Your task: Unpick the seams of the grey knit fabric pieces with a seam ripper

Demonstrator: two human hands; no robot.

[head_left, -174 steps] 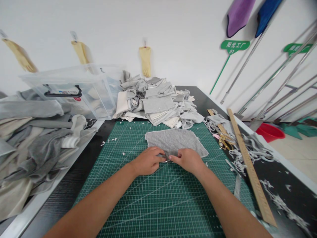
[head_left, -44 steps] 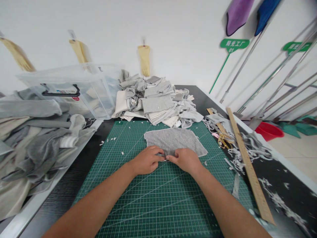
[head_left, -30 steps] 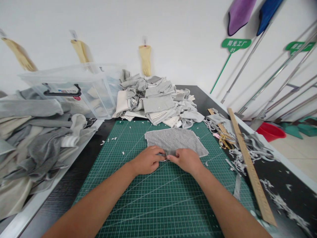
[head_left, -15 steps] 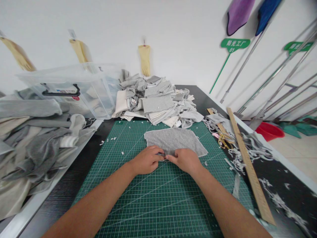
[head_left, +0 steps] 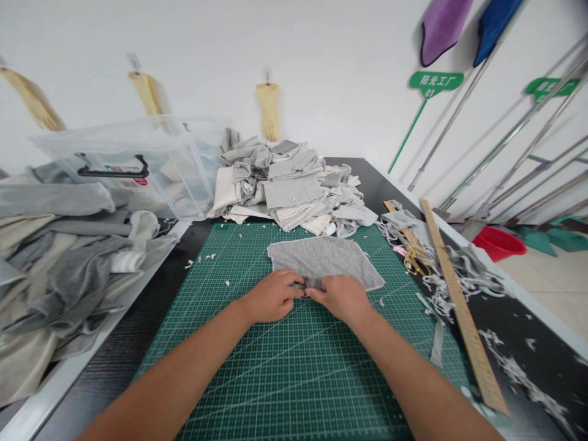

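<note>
A grey piece of fabric (head_left: pixel 321 257) lies flat on the green cutting mat (head_left: pixel 275 380). My left hand (head_left: pixel 273 297) and my right hand (head_left: pixel 342 298) rest side by side on its near edge, fingertips meeting and pinching the cloth. A small metallic bit shows between the fingertips; I cannot tell what it is.
A heap of grey and cream fabric pieces (head_left: pixel 289 187) sits behind the mat. A clear plastic bin (head_left: pixel 133 168) and more cloth (head_left: pixel 59 263) are at left. At right lie a wooden ruler (head_left: pixel 459 300), gold scissors (head_left: pixel 416 262) and fabric scraps (head_left: pixel 463 275). A red basin (head_left: pixel 498 242) is on the floor.
Both hands stay on the near edge of the grey fabric. My right hand has edged slightly left toward the left hand.
</note>
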